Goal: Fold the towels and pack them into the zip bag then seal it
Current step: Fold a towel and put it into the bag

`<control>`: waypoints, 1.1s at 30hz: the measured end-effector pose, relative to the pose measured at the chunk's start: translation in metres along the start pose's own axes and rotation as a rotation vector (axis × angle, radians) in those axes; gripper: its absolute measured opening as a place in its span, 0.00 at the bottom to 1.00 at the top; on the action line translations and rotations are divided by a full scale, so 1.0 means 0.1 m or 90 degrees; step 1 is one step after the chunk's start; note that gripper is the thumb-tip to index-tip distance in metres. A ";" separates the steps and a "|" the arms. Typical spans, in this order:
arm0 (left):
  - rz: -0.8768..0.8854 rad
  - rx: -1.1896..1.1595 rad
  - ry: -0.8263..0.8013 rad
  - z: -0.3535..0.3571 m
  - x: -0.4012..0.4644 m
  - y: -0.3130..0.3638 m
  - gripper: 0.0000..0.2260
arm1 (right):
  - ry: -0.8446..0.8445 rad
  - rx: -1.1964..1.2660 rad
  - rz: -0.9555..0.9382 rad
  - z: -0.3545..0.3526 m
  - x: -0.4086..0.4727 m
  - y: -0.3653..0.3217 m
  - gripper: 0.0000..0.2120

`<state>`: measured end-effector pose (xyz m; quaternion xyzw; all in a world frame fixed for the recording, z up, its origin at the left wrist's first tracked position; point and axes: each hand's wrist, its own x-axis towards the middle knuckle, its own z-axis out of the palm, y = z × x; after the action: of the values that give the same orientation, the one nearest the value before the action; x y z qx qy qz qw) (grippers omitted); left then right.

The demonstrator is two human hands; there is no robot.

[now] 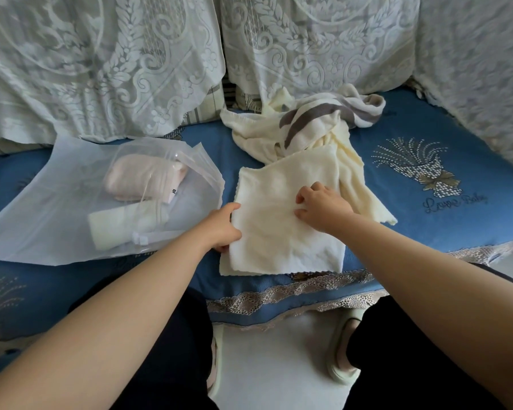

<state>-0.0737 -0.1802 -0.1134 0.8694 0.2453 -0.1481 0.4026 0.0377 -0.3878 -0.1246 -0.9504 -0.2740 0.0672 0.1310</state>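
Blue embroidered sofa seat (427, 202), lace-trimmed front edge; white lace-covered back cushions (101, 69); pale floor (273, 365) below.

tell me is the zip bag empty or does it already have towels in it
Not empty: through the zip bag show two folded towels, a pink one and a white one.

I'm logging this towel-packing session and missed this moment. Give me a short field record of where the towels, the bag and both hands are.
surface: blue sofa cushion
towel in work: cream towel, partly folded, flat at the cushion's front edge
left hand: grips the cream towel's left edge
right hand: fingers curled, resting on top of the cream towel
waiting: striped towel, crumpled behind the cream towel
zip bag: lies left of the cream towel
in bag: pink towel, white towel, both folded
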 end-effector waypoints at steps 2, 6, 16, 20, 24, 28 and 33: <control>0.000 -0.007 0.016 0.01 -0.04 -0.05 0.29 | 0.014 -0.017 0.007 0.02 -0.04 -0.02 0.14; -0.008 -0.009 0.058 0.04 -0.10 -0.20 0.25 | 0.050 -0.065 -0.006 0.09 -0.17 -0.10 0.15; 0.161 0.377 0.229 0.02 -0.30 -0.34 0.18 | 0.081 -0.263 -0.251 0.28 -0.89 -0.20 0.35; 0.471 0.499 0.158 0.20 -0.39 -0.24 0.25 | 0.115 -0.337 -0.278 0.45 -0.99 -0.08 0.27; 0.427 0.686 0.086 0.42 -0.39 -0.27 0.36 | 0.170 -0.311 -0.327 0.45 -0.97 -0.03 0.23; 0.395 0.671 0.123 0.46 -0.41 -0.22 0.27 | 0.061 -0.225 -0.214 0.22 -0.87 0.03 0.20; 0.328 0.400 0.084 0.25 -0.39 -0.04 0.09 | -0.046 -0.030 -0.078 -0.22 -0.73 0.11 0.11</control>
<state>-0.1102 -0.2093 -0.1145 0.9906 -0.0127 -0.0540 0.1249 -0.0134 -0.4405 -0.1027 -0.9317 -0.3375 0.0867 0.1022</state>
